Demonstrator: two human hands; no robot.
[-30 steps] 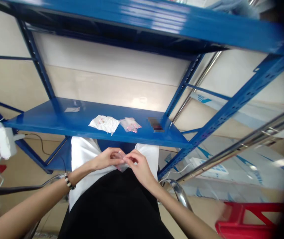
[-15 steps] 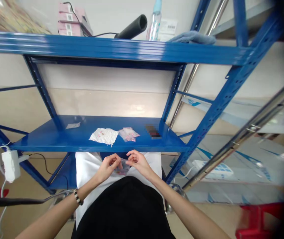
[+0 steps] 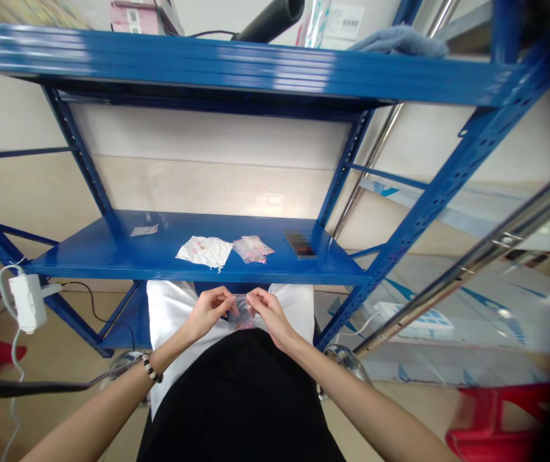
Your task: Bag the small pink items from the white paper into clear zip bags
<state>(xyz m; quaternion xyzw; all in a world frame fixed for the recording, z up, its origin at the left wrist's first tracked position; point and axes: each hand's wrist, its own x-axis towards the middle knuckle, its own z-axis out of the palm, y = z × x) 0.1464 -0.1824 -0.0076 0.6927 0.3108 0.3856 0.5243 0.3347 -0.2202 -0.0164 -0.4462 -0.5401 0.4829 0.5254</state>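
Note:
A small clear plastic bag (image 3: 240, 313) with some pinkish bits near its bottom hangs between my hands, over my lap. My left hand (image 3: 211, 309) pinches its upper left edge. On the other side, my right hand (image 3: 269, 310) grips the upper right edge between thumb and fingers. On the blue shelf (image 3: 125, 260) just ahead lies a crumpled white paper (image 3: 204, 251) with small pink bits on it. Touching or close to its right side is a pile of clear bags with pink contents (image 3: 253, 248).
A blurred-out dark object (image 3: 300, 244) lies on the shelf's right, a white slip (image 3: 144, 230) on its left. The upper shelf beam (image 3: 236, 67) crosses ahead, bearing pink boxes, a black tube and a blue cloth. A white power adapter (image 3: 27, 301) hangs at left; a red stool (image 3: 496, 417) stands right.
My hands have drawn a little farther apart, and the bag between them now shows more fully, spread out. The view has tilted slightly downward.

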